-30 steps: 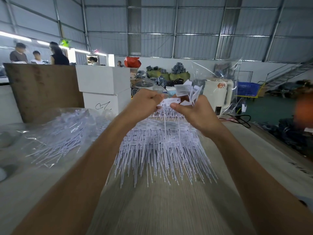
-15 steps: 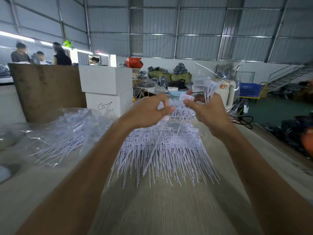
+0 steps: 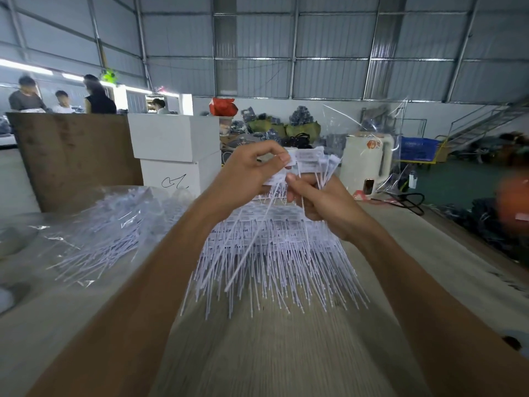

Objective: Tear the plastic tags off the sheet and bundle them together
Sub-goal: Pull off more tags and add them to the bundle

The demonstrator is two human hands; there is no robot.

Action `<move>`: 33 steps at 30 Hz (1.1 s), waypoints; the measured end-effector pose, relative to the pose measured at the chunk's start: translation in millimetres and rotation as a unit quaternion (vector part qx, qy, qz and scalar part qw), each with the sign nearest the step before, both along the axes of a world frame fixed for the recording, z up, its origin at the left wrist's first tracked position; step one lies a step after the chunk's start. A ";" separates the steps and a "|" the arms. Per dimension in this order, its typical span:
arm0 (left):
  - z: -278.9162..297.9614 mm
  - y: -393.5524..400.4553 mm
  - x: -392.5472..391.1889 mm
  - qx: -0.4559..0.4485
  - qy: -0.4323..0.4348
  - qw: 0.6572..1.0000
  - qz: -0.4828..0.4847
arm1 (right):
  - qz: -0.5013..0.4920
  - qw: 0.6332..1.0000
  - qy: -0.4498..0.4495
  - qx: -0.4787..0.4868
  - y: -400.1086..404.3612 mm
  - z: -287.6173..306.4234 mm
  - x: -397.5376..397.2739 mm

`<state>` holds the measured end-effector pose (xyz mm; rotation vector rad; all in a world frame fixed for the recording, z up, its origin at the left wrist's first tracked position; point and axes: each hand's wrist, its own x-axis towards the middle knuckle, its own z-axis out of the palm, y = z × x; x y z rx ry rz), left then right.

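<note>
A heap of white plastic tag sheets (image 3: 274, 253) lies on the wooden table, thin stems fanning toward me. Above it my left hand (image 3: 249, 173) pinches the flat head of a tag strip (image 3: 289, 163) between thumb and fingers; one long loose stem (image 3: 252, 239) slants down from there. My right hand (image 3: 323, 202) grips a bundle of torn-off tags (image 3: 323, 164), whose rectangular heads stick up above the fist, and its thumb touches the strip my left hand holds.
A clear bag of more white tags (image 3: 108, 233) lies on the table at left. Behind stand a brown board (image 3: 71, 156), stacked white boxes (image 3: 177, 150) and a white kettle (image 3: 366, 164). A clear plastic bag (image 3: 372, 121) stands behind my hands. People stand far left.
Both hands have come closer together and risen slightly. The left hand now pinches a tag head beside the right hand's bundle, and a single stem swings loose below.
</note>
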<state>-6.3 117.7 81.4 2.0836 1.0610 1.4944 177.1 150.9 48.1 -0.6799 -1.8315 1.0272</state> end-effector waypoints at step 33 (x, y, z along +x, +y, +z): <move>-2.3 2.5 -4.4 0.059 0.188 0.973 0.116 | 0.024 0.996 0.080 -0.026 -1.8 9.9 -0.4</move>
